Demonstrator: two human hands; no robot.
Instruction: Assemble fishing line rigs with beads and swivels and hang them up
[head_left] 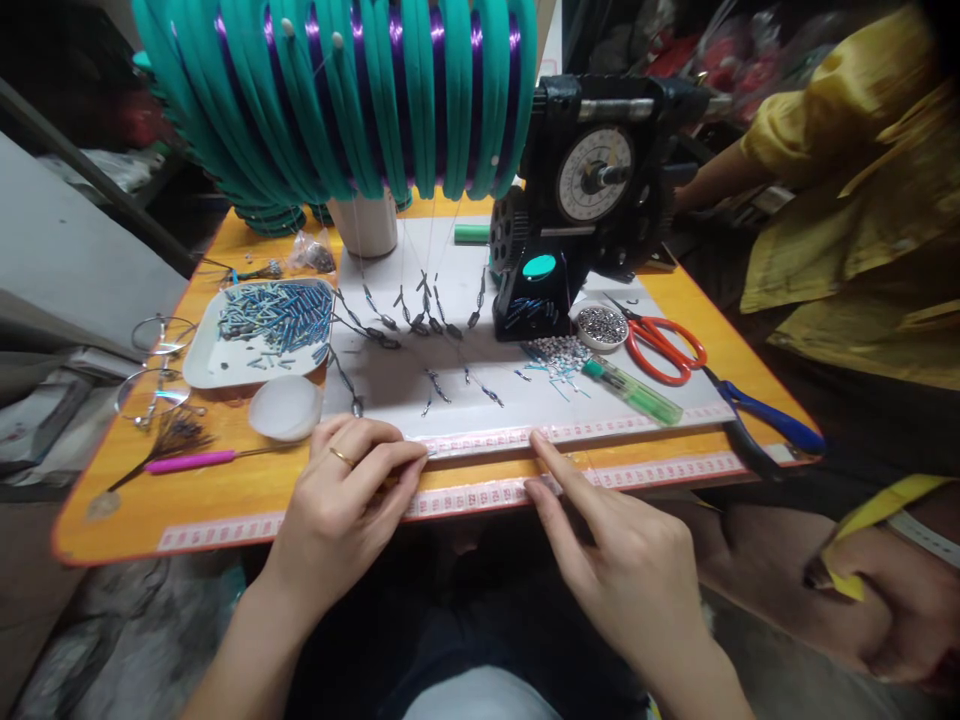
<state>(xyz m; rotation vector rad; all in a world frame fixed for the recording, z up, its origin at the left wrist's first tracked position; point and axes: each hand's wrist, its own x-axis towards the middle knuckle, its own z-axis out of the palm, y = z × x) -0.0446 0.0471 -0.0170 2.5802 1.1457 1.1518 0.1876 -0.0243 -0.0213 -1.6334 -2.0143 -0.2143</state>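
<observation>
My left hand (pixel 346 492), with a ring on one finger, is closed in a pinch at the front edge of the white board (pixel 390 385). What its fingertips hold is too fine to make out. Under them runs a printed measuring tape (pixel 480 441) along the board's edge. Further right, my right hand (pixel 619 540) has its index fingertip on that tape, the thumb apart and lower, near a second tape (pixel 472 497) on the table edge. Several small dark weights with swivels (pixel 420 322) lie on the board, fine lines rising from some of them.
Teal foam spools (pixel 337 110) overhang the back beside a black dial machine (pixel 577 190). At left are a tray of small tubes (pixel 274 320), glasses (pixel 154 395) and a pink-handled tool (pixel 191 461). Scissors (pixel 664 350), a green lighter (pixel 637 392) and pliers (pixel 776 418) lie right, near another person (pixel 855 200).
</observation>
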